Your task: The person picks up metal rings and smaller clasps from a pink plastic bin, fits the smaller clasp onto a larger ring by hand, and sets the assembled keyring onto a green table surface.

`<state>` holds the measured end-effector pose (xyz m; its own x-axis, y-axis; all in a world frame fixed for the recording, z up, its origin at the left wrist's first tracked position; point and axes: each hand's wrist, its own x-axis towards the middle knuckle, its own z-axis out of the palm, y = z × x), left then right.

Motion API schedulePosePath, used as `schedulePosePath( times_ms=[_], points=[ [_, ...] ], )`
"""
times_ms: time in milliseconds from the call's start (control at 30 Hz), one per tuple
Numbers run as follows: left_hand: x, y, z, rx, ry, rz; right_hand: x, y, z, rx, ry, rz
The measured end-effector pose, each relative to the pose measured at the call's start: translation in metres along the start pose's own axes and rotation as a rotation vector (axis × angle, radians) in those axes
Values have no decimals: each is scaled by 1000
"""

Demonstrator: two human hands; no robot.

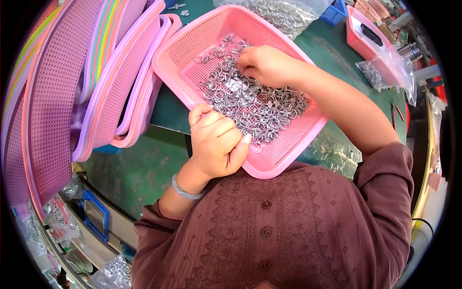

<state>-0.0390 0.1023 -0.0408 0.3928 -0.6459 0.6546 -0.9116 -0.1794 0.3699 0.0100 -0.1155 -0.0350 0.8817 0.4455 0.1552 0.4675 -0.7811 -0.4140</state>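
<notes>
A pink plastic basket (269, 168) with perforated walls sits tilted in front of me, its near edge close to my shirt. Many small silvery metal rings (262, 115) are heaped in it. My left hand (219, 142) is closed over the near left rim, fingers wrapped and thumb up; its palm is hidden. Inside the far part of the basket, my right hand (267, 65) is just over the rings, its fingers curled and pressed together. Whatever its fingertips hold is hidden. A pale bangle (185, 190) circles my left wrist.
Stacked purple and pink baskets (120, 72) rise on the left. Beyond my basket, a clear bag of rings (288, 17) lies on the green table (332, 55). Far right are another pink basket (358, 33), a small plastic bag (370, 72) and red-handled pliers (397, 113).
</notes>
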Motion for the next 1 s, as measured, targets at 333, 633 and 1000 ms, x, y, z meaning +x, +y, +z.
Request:
schedulePosePath(
  times_ms=[333, 633, 1000],
  points=[
    [0, 1, -1, 10, -9, -4, -2, -4, -26, 567, -119, 506],
    [1, 1, 0, 16, -6, 9, -32, 6, -48, 361, 238, 228],
    [5, 5, -4, 20, -57, -13, -146, -24, -53, 25, 473, 212]
  ],
)
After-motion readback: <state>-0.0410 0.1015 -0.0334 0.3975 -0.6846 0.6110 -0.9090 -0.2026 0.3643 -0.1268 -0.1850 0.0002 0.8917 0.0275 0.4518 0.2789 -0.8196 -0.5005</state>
